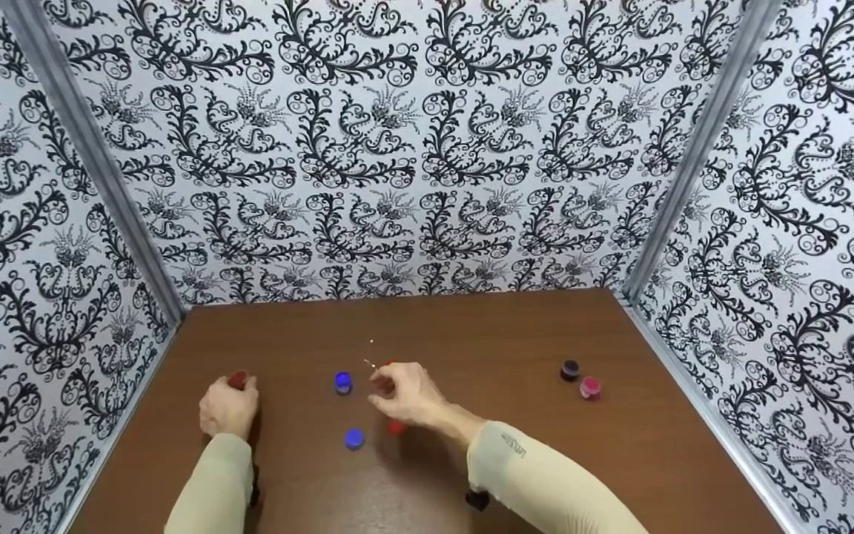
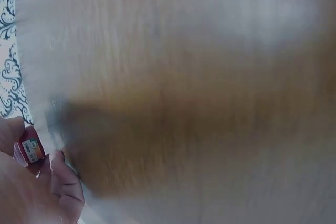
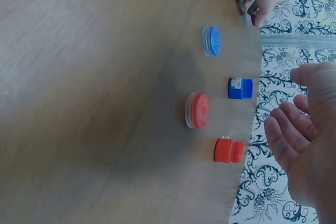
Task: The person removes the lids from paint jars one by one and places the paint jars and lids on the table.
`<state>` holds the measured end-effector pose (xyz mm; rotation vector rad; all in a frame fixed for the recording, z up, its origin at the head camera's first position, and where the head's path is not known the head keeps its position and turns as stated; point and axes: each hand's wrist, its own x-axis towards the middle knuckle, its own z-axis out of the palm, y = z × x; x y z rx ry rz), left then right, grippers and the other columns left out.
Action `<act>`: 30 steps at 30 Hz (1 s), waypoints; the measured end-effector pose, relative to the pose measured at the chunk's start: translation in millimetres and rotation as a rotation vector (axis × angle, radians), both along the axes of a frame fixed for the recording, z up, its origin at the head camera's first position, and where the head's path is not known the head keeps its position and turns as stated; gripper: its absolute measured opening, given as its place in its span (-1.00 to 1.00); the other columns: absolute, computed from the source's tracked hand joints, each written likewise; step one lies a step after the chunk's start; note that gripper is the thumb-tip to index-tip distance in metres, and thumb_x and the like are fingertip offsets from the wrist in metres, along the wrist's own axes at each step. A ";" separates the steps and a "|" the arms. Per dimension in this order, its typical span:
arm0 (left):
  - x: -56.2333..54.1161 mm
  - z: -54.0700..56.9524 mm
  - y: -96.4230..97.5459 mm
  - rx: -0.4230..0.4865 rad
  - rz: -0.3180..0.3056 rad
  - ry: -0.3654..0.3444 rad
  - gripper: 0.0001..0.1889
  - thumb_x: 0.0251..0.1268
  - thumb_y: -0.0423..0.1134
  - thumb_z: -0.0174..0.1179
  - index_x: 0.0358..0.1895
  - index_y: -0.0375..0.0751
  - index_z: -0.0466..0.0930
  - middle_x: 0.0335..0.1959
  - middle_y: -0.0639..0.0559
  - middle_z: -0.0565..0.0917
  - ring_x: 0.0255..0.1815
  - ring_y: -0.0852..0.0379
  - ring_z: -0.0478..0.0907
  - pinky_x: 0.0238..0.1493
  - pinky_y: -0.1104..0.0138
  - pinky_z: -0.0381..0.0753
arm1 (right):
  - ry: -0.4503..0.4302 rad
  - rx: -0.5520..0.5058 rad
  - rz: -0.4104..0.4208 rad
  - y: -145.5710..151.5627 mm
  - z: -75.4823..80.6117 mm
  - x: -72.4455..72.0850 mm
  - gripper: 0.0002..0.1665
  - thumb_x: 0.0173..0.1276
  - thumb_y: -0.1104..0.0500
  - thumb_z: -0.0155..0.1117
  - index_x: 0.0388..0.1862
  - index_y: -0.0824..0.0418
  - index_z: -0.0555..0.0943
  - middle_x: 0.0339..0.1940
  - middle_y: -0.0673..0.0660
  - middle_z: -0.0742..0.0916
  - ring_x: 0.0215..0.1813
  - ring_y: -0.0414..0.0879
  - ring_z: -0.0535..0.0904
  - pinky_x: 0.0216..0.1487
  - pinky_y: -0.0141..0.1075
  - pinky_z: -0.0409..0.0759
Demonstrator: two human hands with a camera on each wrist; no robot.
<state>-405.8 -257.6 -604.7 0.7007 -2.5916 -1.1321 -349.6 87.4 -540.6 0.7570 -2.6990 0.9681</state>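
My left hand [image 1: 227, 406] grips a small dark red jar [image 2: 31, 148] with a label at the table's left side; thumb and fingertips are around it in the left wrist view. My right hand [image 1: 408, 393] hovers over the middle with loosely bent fingers and nothing between them. Below it in the right wrist view stand a red jar [image 3: 229, 150] and a flat clear tub with a red lid [image 3: 197, 110]. Beside these are a blue jar [image 3: 240, 88] and a flat clear tub with a blue lid [image 3: 211, 41]. In the head view my right hand partly hides the red pair.
On the right part of the brown table [image 1: 486, 334] stand a black jar [image 1: 569, 370] and a pink jar [image 1: 590, 388], side by side. Patterned panels [image 1: 397, 148] with metal posts rise at the back and both sides.
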 end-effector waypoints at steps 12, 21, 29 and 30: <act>1.6 6.6 20.8 -0.009 -0.107 0.056 -0.48 0.53 0.10 0.33 0.26 -0.25 0.74 0.25 -0.41 0.80 0.27 -0.51 0.70 0.27 -0.33 0.63 | 0.015 -0.008 0.008 4.6 4.7 -3.1 -0.71 0.40 0.17 0.59 0.04 0.24 0.85 -0.08 0.20 0.94 -0.06 0.03 0.91 0.04 -0.34 0.83; 4.8 14.0 38.9 -0.020 -0.136 0.141 -0.49 0.52 0.10 0.37 0.28 -0.21 0.77 0.16 -0.31 0.86 0.25 -0.41 0.76 0.23 -0.25 0.67 | -0.016 -0.039 -0.013 7.6 8.7 -2.6 -0.74 0.39 0.14 0.58 0.00 0.21 0.86 -0.13 0.15 0.94 -0.11 -0.07 0.87 0.00 -0.38 0.79; 8.6 22.5 59.5 0.002 -0.182 0.170 -0.50 0.58 0.10 0.34 0.33 -0.18 0.73 0.10 -0.25 0.87 0.20 -0.33 0.77 0.26 -0.21 0.65 | 0.000 -0.072 -0.022 12.1 14.6 -5.1 -0.75 0.39 0.16 0.59 -0.01 0.22 0.86 -0.15 0.13 0.93 -0.13 -0.02 0.88 0.01 -0.29 0.84; 9.4 23.0 62.5 0.005 -0.191 0.176 -0.51 0.59 0.10 0.33 0.32 -0.18 0.73 0.09 -0.24 0.87 0.19 -0.31 0.77 0.25 -0.20 0.65 | 0.002 -0.076 -0.023 12.3 15.7 -5.2 -0.76 0.39 0.17 0.59 -0.02 0.23 0.86 -0.16 0.13 0.93 -0.14 -0.02 0.88 0.00 -0.27 0.84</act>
